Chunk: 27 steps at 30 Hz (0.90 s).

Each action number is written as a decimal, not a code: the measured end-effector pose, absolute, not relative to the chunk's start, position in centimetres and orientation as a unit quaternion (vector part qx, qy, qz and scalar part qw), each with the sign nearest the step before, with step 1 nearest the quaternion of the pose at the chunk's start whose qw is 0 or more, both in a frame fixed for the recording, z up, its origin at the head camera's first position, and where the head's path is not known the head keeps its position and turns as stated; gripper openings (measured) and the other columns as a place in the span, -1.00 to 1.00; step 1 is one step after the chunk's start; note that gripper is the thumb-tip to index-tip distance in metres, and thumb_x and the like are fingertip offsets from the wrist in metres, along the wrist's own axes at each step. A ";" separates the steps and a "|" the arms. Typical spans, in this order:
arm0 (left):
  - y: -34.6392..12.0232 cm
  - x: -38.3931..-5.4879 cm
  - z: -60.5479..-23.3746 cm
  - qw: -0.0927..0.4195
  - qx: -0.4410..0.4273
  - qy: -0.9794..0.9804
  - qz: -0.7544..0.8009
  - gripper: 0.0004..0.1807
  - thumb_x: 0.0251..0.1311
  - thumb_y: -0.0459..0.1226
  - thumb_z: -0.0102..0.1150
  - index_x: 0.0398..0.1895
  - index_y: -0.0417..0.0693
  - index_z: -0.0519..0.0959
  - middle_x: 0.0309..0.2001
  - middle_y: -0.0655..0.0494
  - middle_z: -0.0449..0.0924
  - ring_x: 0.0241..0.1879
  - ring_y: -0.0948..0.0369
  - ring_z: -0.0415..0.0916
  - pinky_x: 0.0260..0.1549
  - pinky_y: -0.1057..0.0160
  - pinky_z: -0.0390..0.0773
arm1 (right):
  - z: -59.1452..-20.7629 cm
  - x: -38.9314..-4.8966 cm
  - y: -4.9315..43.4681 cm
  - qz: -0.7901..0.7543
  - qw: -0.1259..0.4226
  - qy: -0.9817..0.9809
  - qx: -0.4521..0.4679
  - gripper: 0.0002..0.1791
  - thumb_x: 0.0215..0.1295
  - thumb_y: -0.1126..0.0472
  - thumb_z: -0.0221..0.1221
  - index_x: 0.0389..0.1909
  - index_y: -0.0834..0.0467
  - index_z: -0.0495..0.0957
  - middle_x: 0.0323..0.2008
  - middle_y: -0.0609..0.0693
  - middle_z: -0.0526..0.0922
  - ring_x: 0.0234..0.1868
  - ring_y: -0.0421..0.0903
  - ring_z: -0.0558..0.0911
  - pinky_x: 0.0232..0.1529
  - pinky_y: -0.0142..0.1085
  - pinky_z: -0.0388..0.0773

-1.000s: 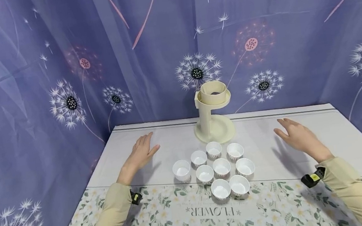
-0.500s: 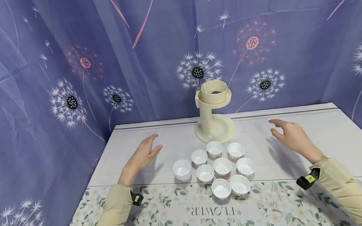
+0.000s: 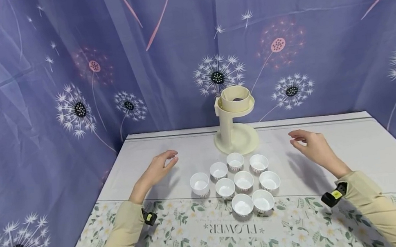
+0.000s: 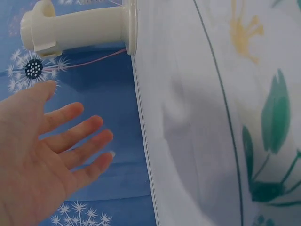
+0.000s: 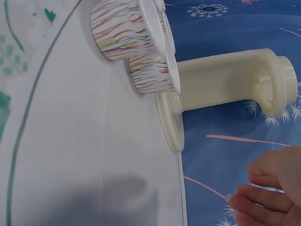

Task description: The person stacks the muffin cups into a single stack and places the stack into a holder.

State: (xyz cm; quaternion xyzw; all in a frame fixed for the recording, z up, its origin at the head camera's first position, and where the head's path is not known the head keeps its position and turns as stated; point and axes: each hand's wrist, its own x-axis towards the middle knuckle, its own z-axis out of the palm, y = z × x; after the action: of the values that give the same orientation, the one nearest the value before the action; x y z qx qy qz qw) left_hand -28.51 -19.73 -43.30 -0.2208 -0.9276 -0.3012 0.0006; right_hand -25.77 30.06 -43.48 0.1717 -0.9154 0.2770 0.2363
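Observation:
My left hand [image 3: 157, 169] hovers over the table left of the cups, fingers loosely bent and nothing in them. On the other side my right hand [image 3: 314, 148] hangs above the table, relaxed and holding nothing. Between them stand several small white paper cups [image 3: 244, 181], their mouths upward; the right wrist view shows colourful wavy stripes on a cup's outer wall [image 5: 124, 28]. Behind the cups rises a cream plastic stand [image 3: 226, 130] with a round base and a ring on top. A cream cylinder [image 3: 235, 104] sits in that ring.
A white tablecloth [image 3: 186, 145] with a floral band and the word FLOWER covers the table. Blue-purple curtains [image 3: 178, 80] with dandelion prints close off the back and left side. Both sleeves carry black wrist cameras [image 3: 334, 195].
My right hand has moved inward to the left, its fingers bending more. My left hand has shifted slightly right and its fingers have curled a little. The cups and stand stay put.

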 end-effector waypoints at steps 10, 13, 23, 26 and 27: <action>-19.3 -28.1 -43.2 0.004 -0.252 -0.913 -0.320 -0.65 0.46 -0.15 -0.05 0.09 -0.17 0.56 0.04 -0.13 0.64 0.02 -0.02 0.59 0.04 -0.02 0.56 | -43.5 -25.9 29.4 0.307 0.213 -0.911 0.173 -0.74 0.26 0.33 0.24 -0.05 0.32 0.63 -0.18 0.26 0.72 -0.27 0.21 0.72 -0.25 -0.13 0.67; -19.1 -28.0 -43.3 0.003 -0.259 -0.910 -0.324 -0.67 0.45 -0.19 -0.03 0.05 -0.20 0.58 0.01 -0.13 0.65 -0.02 -0.01 0.61 0.01 -0.02 0.57 | -43.5 -26.0 29.2 0.322 0.200 -0.911 0.163 -0.75 0.27 0.32 0.24 -0.06 0.31 0.64 -0.17 0.24 0.73 -0.27 0.19 0.73 -0.28 -0.42 0.65; -18.5 -27.5 -43.5 -0.033 -0.268 -0.892 -0.363 -0.63 0.47 -0.15 -0.08 0.07 -0.21 0.57 0.04 -0.18 0.63 0.02 -0.01 0.60 0.05 -0.04 0.56 | -43.7 -26.0 28.9 0.335 0.169 -0.914 0.158 -0.77 0.25 0.32 0.26 -0.08 0.27 0.65 -0.18 0.22 0.73 -0.25 0.10 0.74 -0.30 -0.59 0.59; -18.2 -27.2 -43.6 -0.046 -0.270 -0.885 -0.377 -0.60 0.49 -0.13 -0.12 0.08 -0.24 0.55 0.04 -0.18 0.62 0.05 -0.02 0.58 0.11 -0.06 0.52 | -43.5 -26.0 28.7 0.339 0.158 -0.913 0.162 -0.76 0.25 0.30 0.26 -0.07 0.24 0.66 -0.18 0.20 0.74 -0.25 0.03 0.75 -0.29 -0.70 0.50; -18.1 -27.1 -43.7 -0.050 -0.270 -0.883 -0.380 -0.59 0.49 -0.13 -0.13 0.08 -0.25 0.55 0.04 -0.17 0.63 0.06 -0.02 0.58 0.13 -0.06 0.51 | -43.4 -26.0 28.7 0.343 0.153 -0.912 0.163 -0.76 0.25 0.30 0.26 -0.06 0.25 0.65 -0.17 0.21 0.73 -0.24 0.03 0.75 -0.28 -0.71 0.49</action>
State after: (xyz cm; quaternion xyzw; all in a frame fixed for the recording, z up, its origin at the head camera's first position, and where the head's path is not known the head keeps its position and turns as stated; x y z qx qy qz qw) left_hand -27.07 -18.11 -43.66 -0.2703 -0.8830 -0.3804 -0.0502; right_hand -26.01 28.65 -43.41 0.1632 -0.9121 0.3433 0.1534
